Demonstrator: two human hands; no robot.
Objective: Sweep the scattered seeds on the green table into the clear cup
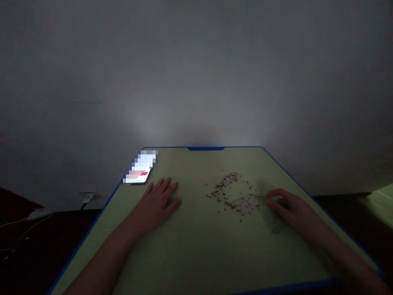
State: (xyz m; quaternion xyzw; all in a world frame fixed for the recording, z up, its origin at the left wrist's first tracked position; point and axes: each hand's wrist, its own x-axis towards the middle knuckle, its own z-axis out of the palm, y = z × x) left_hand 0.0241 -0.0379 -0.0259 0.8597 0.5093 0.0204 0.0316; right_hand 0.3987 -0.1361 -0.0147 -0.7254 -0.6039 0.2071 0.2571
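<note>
My left hand (pixel 158 203) lies flat and open on the pale green table (pixel 190 254), fingers stretched forward. My right hand (pixel 288 207) rests on the table to the right, fingers curled in a pinch at the edge of a scatter of small dark and pale grains (pixel 235 194). A thin, clear film or bag (pixel 273 219) seems to lie under that hand; it is faint in the dim light. What the fingers pinch is too small to name.
A lit phone (pixel 139 170) lies at the table's far left corner. The table has a blue rim (pixel 205 148) and stands against a grey wall. A plug and white cables (pixel 38 215) lie on the dark floor at the left.
</note>
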